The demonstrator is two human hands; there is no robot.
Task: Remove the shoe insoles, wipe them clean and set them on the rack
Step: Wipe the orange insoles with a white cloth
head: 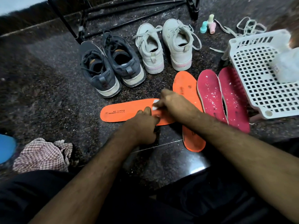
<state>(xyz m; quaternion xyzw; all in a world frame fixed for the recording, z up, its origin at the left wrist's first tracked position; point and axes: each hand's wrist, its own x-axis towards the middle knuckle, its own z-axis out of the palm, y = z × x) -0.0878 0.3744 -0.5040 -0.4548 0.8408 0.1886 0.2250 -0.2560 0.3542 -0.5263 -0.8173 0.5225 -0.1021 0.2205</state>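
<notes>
The landmark is the orange insole (127,112) lying crosswise on the dark speckled floor (48,94), printed "CAMPUS MEMORYTECH LITE" near its left end. Nearer the person than it, to the left, a checked cloth (42,155) lies crumpled beside a blue object (6,147) cut by the frame edge; the floor between cloth and insole is bare. The left hand (142,128) presses down on the insole's near edge, fingers curled. The right hand (174,103) is closed on a small white wipe (155,104) held against the insole's right end. Just right of it, partly under the right forearm, a second orange insole (187,88) lies lengthwise, its writing too blurred to read. Further right lie two pink insoles (210,92), the outer one touching a white perforated basket (258,88). Beyond the landmark stand grey sneakers (111,67) and white sneakers (165,47), heels toward the person. Behind those rise the black rack's legs (77,28); right of them, pastel bottles (208,25) and loose laces (246,28).
</notes>
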